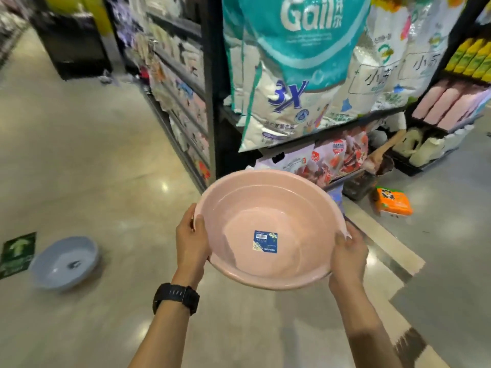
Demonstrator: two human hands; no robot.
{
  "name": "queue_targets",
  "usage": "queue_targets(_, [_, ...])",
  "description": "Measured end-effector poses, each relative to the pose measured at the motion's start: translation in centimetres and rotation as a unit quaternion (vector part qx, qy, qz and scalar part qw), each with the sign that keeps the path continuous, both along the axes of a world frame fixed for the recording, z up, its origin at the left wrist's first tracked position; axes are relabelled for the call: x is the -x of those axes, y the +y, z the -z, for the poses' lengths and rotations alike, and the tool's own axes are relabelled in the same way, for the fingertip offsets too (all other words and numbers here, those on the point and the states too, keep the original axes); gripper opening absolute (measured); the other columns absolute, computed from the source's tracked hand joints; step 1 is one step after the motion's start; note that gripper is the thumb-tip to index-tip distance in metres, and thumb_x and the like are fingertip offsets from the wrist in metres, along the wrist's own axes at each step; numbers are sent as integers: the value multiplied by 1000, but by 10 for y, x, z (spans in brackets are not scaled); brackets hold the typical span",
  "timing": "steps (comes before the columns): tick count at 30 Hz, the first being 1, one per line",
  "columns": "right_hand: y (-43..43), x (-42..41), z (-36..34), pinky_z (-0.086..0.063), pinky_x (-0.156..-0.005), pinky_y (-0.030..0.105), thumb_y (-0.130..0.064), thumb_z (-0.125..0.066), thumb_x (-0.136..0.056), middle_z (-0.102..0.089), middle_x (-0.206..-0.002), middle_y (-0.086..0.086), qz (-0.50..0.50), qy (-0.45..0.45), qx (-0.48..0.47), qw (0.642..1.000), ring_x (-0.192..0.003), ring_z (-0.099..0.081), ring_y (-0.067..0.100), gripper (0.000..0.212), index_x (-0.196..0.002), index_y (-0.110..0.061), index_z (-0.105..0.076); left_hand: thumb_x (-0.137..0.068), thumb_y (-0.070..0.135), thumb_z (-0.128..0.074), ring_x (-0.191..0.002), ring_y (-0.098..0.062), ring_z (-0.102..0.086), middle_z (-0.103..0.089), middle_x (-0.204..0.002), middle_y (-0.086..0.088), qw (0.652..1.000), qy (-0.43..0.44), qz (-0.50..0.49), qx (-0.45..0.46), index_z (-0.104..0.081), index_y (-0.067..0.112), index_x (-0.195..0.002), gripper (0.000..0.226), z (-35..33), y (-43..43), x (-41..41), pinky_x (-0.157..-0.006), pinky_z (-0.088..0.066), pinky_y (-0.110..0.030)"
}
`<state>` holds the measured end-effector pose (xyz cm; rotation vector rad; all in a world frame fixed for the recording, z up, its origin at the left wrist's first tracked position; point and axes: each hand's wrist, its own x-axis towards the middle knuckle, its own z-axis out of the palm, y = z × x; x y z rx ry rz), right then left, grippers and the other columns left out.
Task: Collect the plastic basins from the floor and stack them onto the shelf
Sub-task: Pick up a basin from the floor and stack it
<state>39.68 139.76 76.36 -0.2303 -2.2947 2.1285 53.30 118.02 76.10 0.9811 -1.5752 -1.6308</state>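
Note:
I hold a pink plastic basin (268, 208) in the air in front of me, mouth up, with a blue label stuck on its bottom. My left hand (191, 239) grips its left rim and my right hand (348, 257) grips its right rim. A black watch sits on my left wrist. A blue-grey basin (65, 262) lies upright on the floor at the lower left, apart from both hands. The dark shelf unit (212, 107) stands straight ahead, its lower shelves packed with large bags.
Big teal and white packs (289, 62) hang over the shelf edge. An orange packet (393, 201) and a dark bin with a wooden handle (364, 181) sit on the floor at the right. A green arrow sticker (17, 254) marks the floor at the left. An aisle runs back at the left.

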Motion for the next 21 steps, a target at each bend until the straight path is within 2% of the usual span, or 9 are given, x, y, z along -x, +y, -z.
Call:
queue_targets(2, [-43,-19,-2,-49,-101,48,-5,-48,-99,-64,-126,13,-44,6,10,999,-114,-62,30,38,-136,-9,-55,-103,22,-45,-112,-27,-65,-68,-125,-4,999,2,-45,-18,-62,26,-132,33,0,-29,-41,-87,-59,-42])
queue_targets(4, [-89,-45,-3,-49,-101,46,-4,-46,-100,-64,-125,14,-99,8,4,995,-114,-61,31,37,-135,-7,-54,-104,24,-44,-130,-29,-54,-56,-145,-6,994,-8,-107,-33,-51,23,-144,41,-1,-61,-84,-106,-48,-51])
queue_targets(7, [-156,-94,-4,-48,-91,34,-2,-45,-99,-64,-126,16,-181,27,-3,983,-110,-61,27,37,-134,-5,-56,-105,24,-43,-134,-23,-49,-49,-150,0,981,0,-193,-34,-43,23,-151,46,-4,-109,-155,-111,-43,-47])
queue_targets(9, [-198,-126,-5,-45,-85,26,-3,-45,-98,-63,-126,16,-217,40,-9,975,-110,-60,27,37,-134,-5,-56,-105,24,-43,-130,-23,-54,-55,-145,-2,975,6,-219,-31,-46,22,-149,44,-5,-137,-199,-110,-45,-48])
queue_targets(11, [-235,-157,-6,-49,-77,24,-8,-47,-98,-64,-123,12,-250,32,-3,968,-107,-61,27,37,-134,-10,-56,-104,23,-44,-124,-23,-58,-60,-139,-2,967,11,-253,-35,-49,20,-147,43,-8,-159,-238,-107,-48,-48])
queue_targets(14, [-284,-193,-9,-52,-95,41,-8,-46,-97,-63,-126,10,-300,30,2,953,-112,-60,28,38,-134,-11,-56,-104,21,-44,-119,-21,-61,-62,-136,-2,947,16,-318,-46,-52,22,-144,41,-15,-180,-285,-104,-50,-45])
queue_targets(15, [-300,-202,-10,-51,-97,42,-9,-47,-97,-63,-126,9,-316,29,3,948,-112,-61,26,39,-134,-12,-57,-104,20,-43,-117,-21,-62,-63,-134,-2,942,14,-333,-42,-54,23,-143,40,-18,-186,-298,-102,-52,-45])
queue_targets(18, [-348,-223,-11,-49,-84,26,-10,-47,-98,-64,-123,3,-357,24,26,934,-104,-62,18,39,-135,-15,-56,-104,19,-42,-109,-19,-66,-68,-123,2,928,10,-371,-31,-61,27,-133,36,-23,-208,-327,-91,-58,-40])
queue_targets(21, [-395,-237,-7,-50,-77,25,-13,-48,-100,-63,-119,1,-397,1,37,917,-102,-63,19,41,-140,-20,-50,-103,18,-42,-95,-8,-69,-72,-103,17,915,7,-404,-10,-67,41,-110,35,-26,-235,-344,-76,-58,-26])
